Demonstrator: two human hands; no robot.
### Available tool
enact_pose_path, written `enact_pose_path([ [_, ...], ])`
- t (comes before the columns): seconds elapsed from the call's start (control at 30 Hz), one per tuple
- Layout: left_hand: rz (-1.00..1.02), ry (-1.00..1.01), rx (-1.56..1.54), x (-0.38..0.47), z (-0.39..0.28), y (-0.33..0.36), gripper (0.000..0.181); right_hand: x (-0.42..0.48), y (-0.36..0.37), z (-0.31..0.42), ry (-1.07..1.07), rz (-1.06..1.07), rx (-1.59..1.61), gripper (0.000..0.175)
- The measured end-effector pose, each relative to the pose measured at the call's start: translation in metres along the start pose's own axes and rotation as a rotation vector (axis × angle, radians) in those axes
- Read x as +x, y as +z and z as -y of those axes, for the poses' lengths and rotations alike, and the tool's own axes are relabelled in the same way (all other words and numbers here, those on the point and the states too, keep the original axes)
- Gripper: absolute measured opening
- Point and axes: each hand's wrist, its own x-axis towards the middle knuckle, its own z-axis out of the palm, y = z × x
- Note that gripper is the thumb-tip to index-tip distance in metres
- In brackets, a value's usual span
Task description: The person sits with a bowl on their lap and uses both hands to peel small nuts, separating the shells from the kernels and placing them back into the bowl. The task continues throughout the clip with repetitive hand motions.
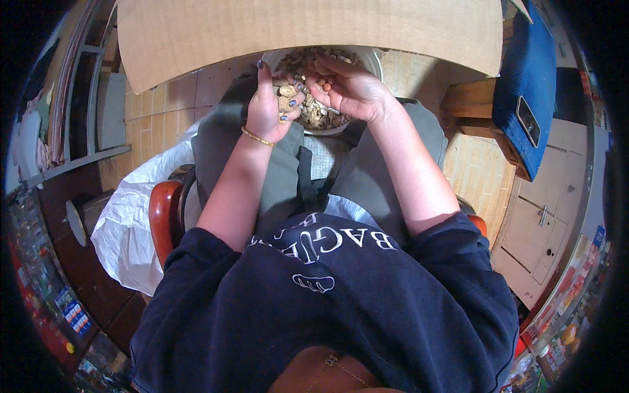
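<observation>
Several unshelled peanuts [286, 97] rest in my left hand [269, 105], its thumb raised and its fingers curled around them. My right hand [346, 88] is cupped beside it, palm partly up, with several shelled peanut kernels [324, 85] on the palm and fingers. The fingertips of both hands come close together; whether they touch is hard to tell. Beneath both hands, between my knees, stands a white bucket [374, 64] holding many broken peanut shells [319, 117]. A gold-coloured bracelet circles my left wrist.
A sheet of brown cardboard [309, 24] overhangs the bucket's far side. At the right, a smartphone [528, 121] lies on a blue-covered wooden seat [526, 88]. A white plastic bag [132, 221] hangs or lies beside the red-brown chair armrest [164, 216] at the left.
</observation>
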Motion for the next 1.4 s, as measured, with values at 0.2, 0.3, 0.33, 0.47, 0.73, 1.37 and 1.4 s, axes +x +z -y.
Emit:
enact_pose_path([
  [0.2,0.046,-0.020,-0.051,0.003,0.000,-0.005,0.044,-0.001,0.005,-0.003,-0.332,-0.467,-1.050,0.022],
  [0.3,0.088,-0.041,-0.115,0.005,-0.001,-0.008,0.039,-0.002,0.013,-0.006,-0.706,-0.430,-1.709,0.028],
  [0.33,0.081,-0.057,-0.130,0.005,-0.001,-0.008,0.037,-0.005,0.016,-0.009,-0.703,-0.396,-1.637,0.030],
  [0.47,0.035,-0.081,-0.142,0.004,0.001,-0.006,0.035,-0.009,0.027,-0.021,-0.679,-0.131,-1.724,0.036],
  [0.73,0.111,-0.192,-0.237,0.002,0.003,-0.005,0.030,-0.005,0.033,-0.027,-0.817,-0.029,-1.911,0.022],
  [1.37,0.091,-0.162,-0.077,-0.005,0.003,0.004,0.027,-0.012,0.032,-0.025,-0.618,-0.181,-1.458,0.013],
  [1.4,0.073,-0.153,-0.066,-0.005,0.002,0.005,0.027,-0.012,0.033,-0.023,-0.631,-0.184,-1.478,0.013],
])
